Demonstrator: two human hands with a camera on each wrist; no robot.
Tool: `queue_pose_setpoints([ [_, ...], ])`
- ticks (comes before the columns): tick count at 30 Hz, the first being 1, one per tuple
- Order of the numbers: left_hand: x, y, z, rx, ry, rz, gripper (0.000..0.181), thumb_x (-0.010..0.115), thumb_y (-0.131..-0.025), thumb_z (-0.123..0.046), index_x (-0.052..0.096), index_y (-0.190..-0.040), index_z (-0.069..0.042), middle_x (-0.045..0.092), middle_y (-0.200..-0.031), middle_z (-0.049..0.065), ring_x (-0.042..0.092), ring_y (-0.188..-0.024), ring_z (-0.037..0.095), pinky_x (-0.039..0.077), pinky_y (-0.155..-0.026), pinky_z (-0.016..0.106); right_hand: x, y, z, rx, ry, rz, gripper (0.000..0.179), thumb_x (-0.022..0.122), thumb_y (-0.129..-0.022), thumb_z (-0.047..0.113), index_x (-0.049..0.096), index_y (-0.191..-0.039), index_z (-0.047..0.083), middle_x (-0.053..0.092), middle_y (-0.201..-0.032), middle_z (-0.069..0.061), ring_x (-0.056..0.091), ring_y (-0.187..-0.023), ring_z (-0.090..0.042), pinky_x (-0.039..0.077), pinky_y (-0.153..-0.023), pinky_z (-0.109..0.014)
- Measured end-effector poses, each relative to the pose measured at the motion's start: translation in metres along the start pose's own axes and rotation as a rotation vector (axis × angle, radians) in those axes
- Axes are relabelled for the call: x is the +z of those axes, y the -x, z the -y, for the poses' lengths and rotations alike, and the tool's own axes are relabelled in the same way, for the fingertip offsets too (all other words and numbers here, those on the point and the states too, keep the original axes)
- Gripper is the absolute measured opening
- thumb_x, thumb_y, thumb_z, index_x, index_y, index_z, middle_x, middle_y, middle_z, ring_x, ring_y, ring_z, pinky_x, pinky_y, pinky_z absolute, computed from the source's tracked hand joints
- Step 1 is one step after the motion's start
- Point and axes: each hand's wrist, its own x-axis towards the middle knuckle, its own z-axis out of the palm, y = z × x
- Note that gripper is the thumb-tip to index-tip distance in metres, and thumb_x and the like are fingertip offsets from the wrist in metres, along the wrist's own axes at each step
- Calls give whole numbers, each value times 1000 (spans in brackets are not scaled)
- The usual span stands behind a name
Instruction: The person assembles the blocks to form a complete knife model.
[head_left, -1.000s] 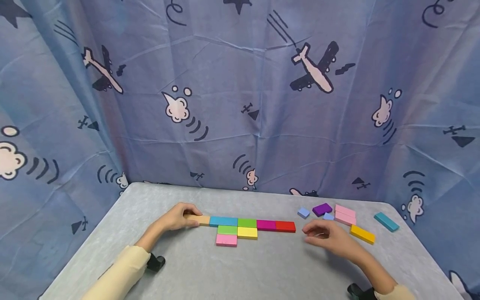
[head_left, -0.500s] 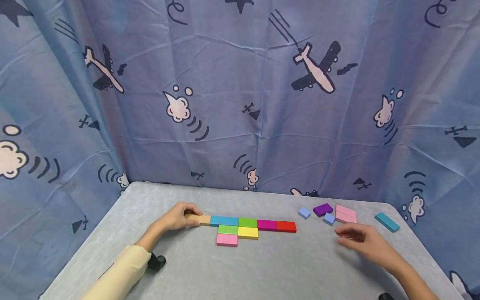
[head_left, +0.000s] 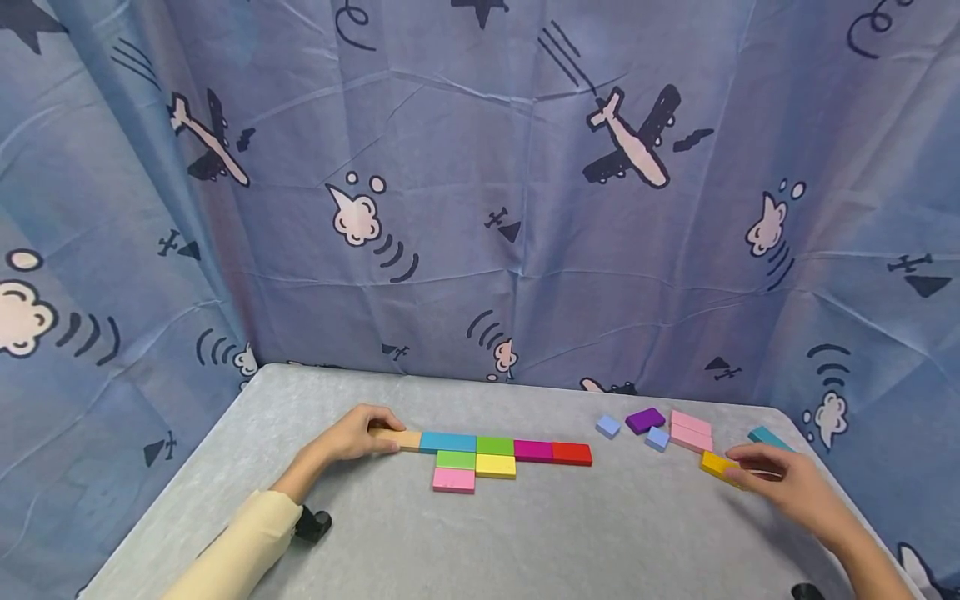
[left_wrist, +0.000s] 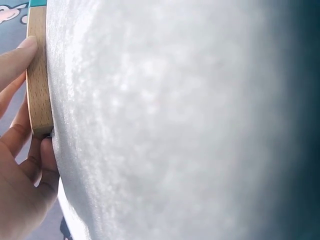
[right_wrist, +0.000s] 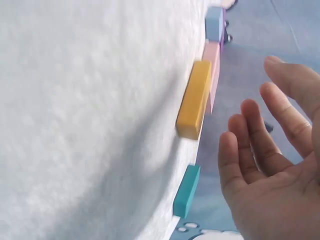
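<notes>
My left hand (head_left: 358,433) grips a natural wooden block (head_left: 409,441) at the left end of a flat row. In the left wrist view, the thumb lies on the block's side and fingers curl round its end. The row continues with blue (head_left: 448,442), green (head_left: 495,446), magenta (head_left: 533,451) and red (head_left: 572,453) blocks. Below it lie a light green (head_left: 456,459), a yellow (head_left: 496,466) and a pink block (head_left: 453,481). My right hand (head_left: 787,483) hovers over an orange-yellow block (head_left: 714,463), fingers apart and holding nothing; the right wrist view shows a gap between them.
Past the right hand lies a teal block (head_left: 767,436), partly hidden. Two pink blocks (head_left: 691,430), a purple block (head_left: 645,421) and two small light blue blocks (head_left: 608,426) lie at the back right. A patterned blue curtain (head_left: 420,167) hangs behind the grey table (head_left: 570,542).
My right hand has moved right, from beside the red block to over the orange-yellow block. The left hand keeps its grip on the wooden block, and the row has not moved.
</notes>
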Motion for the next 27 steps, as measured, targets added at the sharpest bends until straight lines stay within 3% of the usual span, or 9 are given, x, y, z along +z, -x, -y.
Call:
queue_pose_setpoints([
  [3, 0, 0, 0, -3, -2, 0, 18, 83, -85, -4, 76, -101, -3, 70, -96, 3, 61, -87, 19, 49, -80, 36, -3, -3, -7, 44, -5, 14, 45, 76, -94, 24, 65, -122, -10, 67, -113, -21, 66, -98, -30, 57, -76, -33],
  [6, 0, 0, 0, -9, -5, 1, 18, 83, -85, -4, 76, -101, -3, 70, -96, 2, 61, -87, 19, 49, -79, 35, -4, -5, -11, 54, -17, 35, 48, 77, -93, 24, 64, -123, -10, 65, -116, -23, 64, -103, -36, 57, -78, -32],
  [10, 0, 0, 0, -13, -11, 0, 17, 83, -85, -5, 76, -101, -4, 70, -96, 1, 61, -87, 18, 49, -79, 35, 0, -6, -14, 44, -16, 39, 51, 80, -91, 24, 64, -124, -10, 64, -118, -24, 63, -103, -33, 52, -75, -20],
  [13, 0, 1, -1, -21, -15, 0, 17, 83, -86, -6, 76, -101, -4, 70, -96, 1, 61, -86, 16, 49, -80, 34, 2, -8, -15, 44, -21, 43, 54, 82, -89, 25, 64, -125, -11, 64, -119, -25, 62, -101, -32, 51, -74, -18],
  [20, 0, 1, -1, -21, -5, 1, 18, 83, -85, -5, 76, -101, -3, 70, -97, 2, 61, -87, 18, 49, -79, 35, 6, -13, -14, 60, -5, 63, 57, 84, -86, 26, 64, -125, -10, 64, -119, -26, 62, -101, -34, 51, -74, -20],
  [27, 0, 1, -1, -24, -15, 0, 18, 82, -85, -5, 76, -102, -4, 70, -97, 0, 61, -87, 17, 49, -80, 35, 8, -19, -20, 99, -2, 65, 56, 85, -86, 24, 64, -125, -10, 63, -120, -28, 62, -102, -36, 54, -77, -32],
])
